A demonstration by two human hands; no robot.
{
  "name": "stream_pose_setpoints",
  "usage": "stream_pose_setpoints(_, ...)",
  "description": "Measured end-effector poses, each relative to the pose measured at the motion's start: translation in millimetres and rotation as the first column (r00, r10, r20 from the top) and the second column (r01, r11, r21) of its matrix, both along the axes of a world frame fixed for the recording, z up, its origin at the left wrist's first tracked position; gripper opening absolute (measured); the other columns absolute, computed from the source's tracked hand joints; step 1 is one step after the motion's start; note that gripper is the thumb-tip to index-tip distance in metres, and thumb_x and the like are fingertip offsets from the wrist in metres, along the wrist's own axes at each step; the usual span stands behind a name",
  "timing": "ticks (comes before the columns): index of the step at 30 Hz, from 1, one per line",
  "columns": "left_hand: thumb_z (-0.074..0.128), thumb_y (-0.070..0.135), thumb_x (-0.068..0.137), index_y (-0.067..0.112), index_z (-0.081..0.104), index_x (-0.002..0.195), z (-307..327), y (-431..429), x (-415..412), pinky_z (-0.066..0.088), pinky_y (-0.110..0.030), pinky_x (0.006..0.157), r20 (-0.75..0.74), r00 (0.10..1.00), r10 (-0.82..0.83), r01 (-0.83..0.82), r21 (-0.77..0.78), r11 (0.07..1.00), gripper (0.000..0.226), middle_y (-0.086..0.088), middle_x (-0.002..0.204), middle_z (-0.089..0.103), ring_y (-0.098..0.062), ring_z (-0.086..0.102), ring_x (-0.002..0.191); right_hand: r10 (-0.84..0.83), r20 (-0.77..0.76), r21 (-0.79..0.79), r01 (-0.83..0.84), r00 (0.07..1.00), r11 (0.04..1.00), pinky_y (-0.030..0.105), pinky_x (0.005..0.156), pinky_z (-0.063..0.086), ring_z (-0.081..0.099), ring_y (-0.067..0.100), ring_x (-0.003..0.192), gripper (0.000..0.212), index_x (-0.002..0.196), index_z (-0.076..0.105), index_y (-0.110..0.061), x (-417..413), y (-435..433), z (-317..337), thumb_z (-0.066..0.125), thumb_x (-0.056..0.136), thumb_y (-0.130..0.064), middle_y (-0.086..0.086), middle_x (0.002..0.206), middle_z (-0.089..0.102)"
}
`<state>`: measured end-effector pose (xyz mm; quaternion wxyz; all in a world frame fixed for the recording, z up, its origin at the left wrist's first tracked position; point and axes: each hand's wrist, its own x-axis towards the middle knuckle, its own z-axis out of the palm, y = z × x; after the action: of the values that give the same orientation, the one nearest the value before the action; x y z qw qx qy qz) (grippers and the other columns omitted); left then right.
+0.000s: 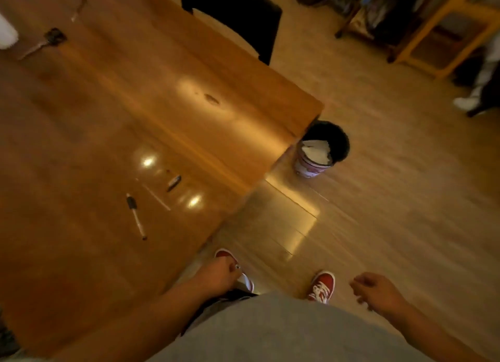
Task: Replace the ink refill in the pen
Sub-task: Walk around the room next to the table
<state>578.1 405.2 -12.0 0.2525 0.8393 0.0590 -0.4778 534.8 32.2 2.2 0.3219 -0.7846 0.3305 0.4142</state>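
Note:
Pen parts lie on the wooden table (113, 123) near its front right corner. They are a pen body with a black grip (136, 216), a thin pale refill (157, 198) and a short black piece (173, 183). My left hand (216, 276) hangs below the table's edge, apart from the parts. Its fingers are pinched on a small silvery piece (237, 266), too small to identify. My right hand (377, 291) hangs over the floor at the right, loosely curled and holding nothing.
A small waste bin (315, 158) with white paper in it stands on the floor by the table's corner. A dark chair (243, 12) sits at the far side. Two tools (44, 43) lie at the table's far left. A wooden shelf (438, 28) and a person's leg (470, 99) are at the right.

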Motion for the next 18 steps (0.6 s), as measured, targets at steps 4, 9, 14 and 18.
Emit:
stream_pose_setpoints(4, 0.052, 0.020, 0.092, 0.006, 0.068, 0.078, -11, -78, 15, 0.048, -0.034, 0.067, -0.027, 0.997, 0.070, -0.071, -0.038, 0.997, 0.025, -0.017, 0.080, 0.069, -0.023, 0.062, 0.075, -0.201, -0.078, 0.009, 0.203, 0.976, 0.979, 0.032, 0.058, 0.045, 0.062, 0.025, 0.067, 0.021, 0.088, 0.065, -0.005, -50, -82, -2, 0.061, 0.093, -0.025, 0.017, 0.088, 0.069)
stream_pose_setpoints(9, 0.054, 0.027, 0.093, 0.017, 0.059, 0.072, -18, -184, 21, 0.045, -0.032, 0.066, -0.019, 1.000, 0.001, -0.001, -0.010, 1.000, 0.023, -0.006, 0.071, 0.063, -0.022, 0.059, 0.070, -0.345, -0.107, 0.021, 0.349, 0.932, 0.937, 0.029, 0.055, 0.040, 0.056, 0.026, 0.063, 0.025, 0.090, 0.063, 0.004, -100, -178, -11, 0.060, 0.093, -0.020, 0.022, 0.083, 0.065)
stream_pose_setpoints(14, 0.052, 0.034, 0.093, 0.018, 0.061, 0.071, -6, -255, 41, 0.044, -0.030, 0.062, 0.025, 0.995, -0.093, 0.091, 0.059, 0.994, 0.029, -0.005, 0.073, 0.065, -0.014, 0.059, 0.066, -0.386, -0.089, 0.012, 0.389, 0.918, 0.921, 0.030, 0.052, 0.036, 0.052, 0.027, 0.062, 0.024, 0.083, 0.061, 0.004, -98, -248, -11, 0.060, 0.094, -0.017, 0.020, 0.076, 0.060)
stream_pose_setpoints(18, 0.053, 0.029, 0.093, 0.012, 0.061, 0.073, -5, -283, 76, 0.042, -0.032, 0.062, 0.004, 0.994, -0.112, 0.111, 0.094, 0.989, 0.027, -0.008, 0.076, 0.065, -0.018, 0.058, 0.069, -0.397, -0.013, 0.047, 0.398, 0.918, 0.916, 0.029, 0.052, 0.036, 0.053, 0.026, 0.061, 0.024, 0.086, 0.063, 0.006, -47, -283, -13, 0.061, 0.093, -0.017, 0.019, 0.077, 0.060)
